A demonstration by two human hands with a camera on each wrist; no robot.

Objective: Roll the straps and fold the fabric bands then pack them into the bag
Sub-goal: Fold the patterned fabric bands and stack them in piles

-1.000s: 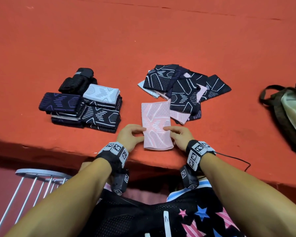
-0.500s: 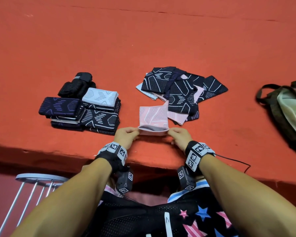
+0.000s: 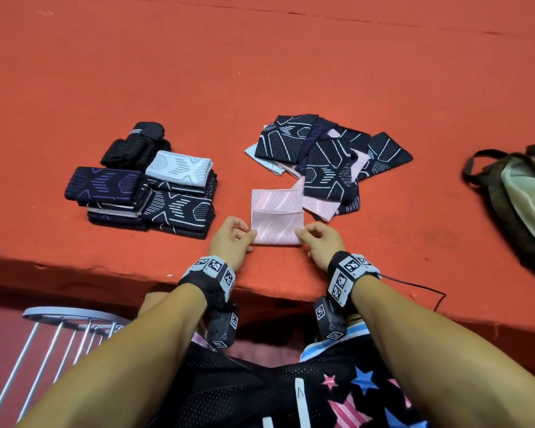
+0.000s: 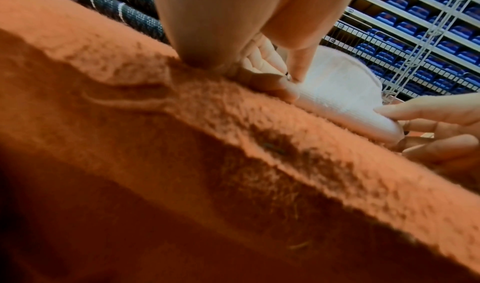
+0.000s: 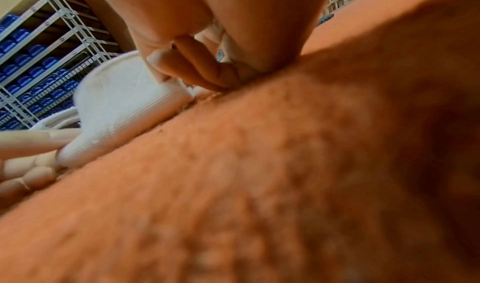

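A pink fabric band (image 3: 277, 216) lies folded over on the red felt table (image 3: 260, 72), near its front edge. My left hand (image 3: 232, 237) pinches the band's near left corner and my right hand (image 3: 317, 240) pinches its near right corner. In the left wrist view the band (image 4: 335, 90) looks whitish, my left fingertips (image 4: 285, 86) at its corner. The right wrist view shows the band (image 5: 122, 111) under my right fingers (image 5: 187, 69). Unfolded dark and pink bands (image 3: 328, 162) lie in a loose pile behind it. Folded bands (image 3: 155, 199) are stacked at the left, with rolled black straps (image 3: 136, 143) behind them.
An olive bag (image 3: 513, 196) with a pale lining lies open at the table's right edge. A thin black cable (image 3: 414, 287) runs over the front edge by my right wrist. A grey metal stool (image 3: 68, 316) stands below the table on the left.
The pink band lay flat at full length; its near end was lifted and turned away from me, so it now lies doubled over. Both hands stay at its near corners.
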